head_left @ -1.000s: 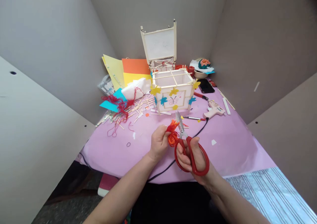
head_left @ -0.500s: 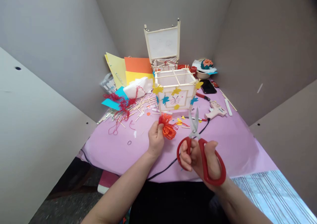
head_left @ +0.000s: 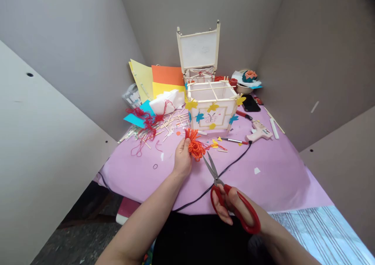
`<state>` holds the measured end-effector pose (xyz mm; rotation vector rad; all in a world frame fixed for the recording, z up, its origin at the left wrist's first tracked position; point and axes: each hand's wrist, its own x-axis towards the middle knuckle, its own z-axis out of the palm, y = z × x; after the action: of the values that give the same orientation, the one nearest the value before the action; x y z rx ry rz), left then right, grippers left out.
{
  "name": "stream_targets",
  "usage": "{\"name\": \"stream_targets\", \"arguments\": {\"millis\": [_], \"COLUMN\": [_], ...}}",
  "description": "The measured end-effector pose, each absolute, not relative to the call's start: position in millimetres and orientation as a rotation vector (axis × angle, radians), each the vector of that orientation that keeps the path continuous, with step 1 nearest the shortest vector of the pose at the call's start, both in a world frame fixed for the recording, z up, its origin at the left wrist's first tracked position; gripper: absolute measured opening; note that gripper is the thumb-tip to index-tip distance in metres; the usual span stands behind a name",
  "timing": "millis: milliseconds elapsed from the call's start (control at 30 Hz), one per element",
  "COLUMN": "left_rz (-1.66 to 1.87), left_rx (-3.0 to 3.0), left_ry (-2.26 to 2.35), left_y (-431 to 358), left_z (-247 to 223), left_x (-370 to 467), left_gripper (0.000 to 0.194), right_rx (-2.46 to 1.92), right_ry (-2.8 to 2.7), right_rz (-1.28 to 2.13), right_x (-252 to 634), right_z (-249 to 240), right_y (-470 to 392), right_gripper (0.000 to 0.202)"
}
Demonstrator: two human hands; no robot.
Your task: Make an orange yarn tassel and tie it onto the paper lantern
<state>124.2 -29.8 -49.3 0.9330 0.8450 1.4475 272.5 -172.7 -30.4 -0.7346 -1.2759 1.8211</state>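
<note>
Pinched in my left hand (head_left: 183,157) is a looped bundle of orange-red yarn (head_left: 197,148), its loops hanging out to the right. My right hand (head_left: 231,204) has its thumb and fingers through the red handles of a pair of scissors (head_left: 216,177). The blades are parted and point up and left, their tips just below and right of the yarn, apart from it. Behind the yarn stands a white box-shaped lantern (head_left: 202,116) framed in sticks, with yellow and blue paper flowers and a butterfly drawing on its front.
A black cord (head_left: 234,161) runs across the pink table cover (head_left: 281,179) to a glue gun (head_left: 260,131). Loose sticks (head_left: 172,122), tangled dark red yarn (head_left: 149,122) and coloured paper (head_left: 166,75) lie at the left. A phone (head_left: 251,103) is at the back right. Grey panels (head_left: 205,3) enclose the table.
My right hand has lowered the scissors and tilted them leftward, bringing the tips near the yarn bundle. My left hand keeps its grip on the yarn. The view has shifted slightly.
</note>
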Motion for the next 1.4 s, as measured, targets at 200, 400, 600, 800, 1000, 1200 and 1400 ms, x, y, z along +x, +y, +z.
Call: {"name": "stream_targets", "arguments": {"millis": [200, 400, 600, 800, 1000, 1200, 1400], "left_rz": [1.398, 1.263, 1.059, 1.022, 0.929, 0.827, 0.816], "left_rx": [0.928, 0.963, 1.281, 1.696, 2.048, 2.214, 2.316], "left_ry": [0.839, 0.817, 0.921, 1.087, 1.167, 1.153, 1.065], "left_y": [-32, -34, -39, -44, -46, -47, -48], "left_z": [-44, -47, -49, -46, -45, -50, -54], "left_x": [124, 124, 124, 125, 123, 124, 126], "left_gripper": [0.036, 0.038, 0.037, 0.031, 0.025, 0.024, 0.022], "right_rx": [-0.859, -0.882, -0.885, -0.894, -0.978, -1.116, -1.059], "right_ry": [-1.296, -1.381, -1.416, -1.4, -1.304, -1.353, -1.4], "right_rz": [1.824, 1.774, 1.679, 1.613, 1.646, 1.556, 1.532], "right_x": [272, 272, 273, 271, 271, 274, 274], "right_z": [-27, -23, -35, -34, -33, -36, -32], "right_y": [-168, -159, -149, -146, -150, -150, -147], "right_gripper": [0.062, 0.062, 0.057, 0.06, 0.06, 0.061, 0.066]}}
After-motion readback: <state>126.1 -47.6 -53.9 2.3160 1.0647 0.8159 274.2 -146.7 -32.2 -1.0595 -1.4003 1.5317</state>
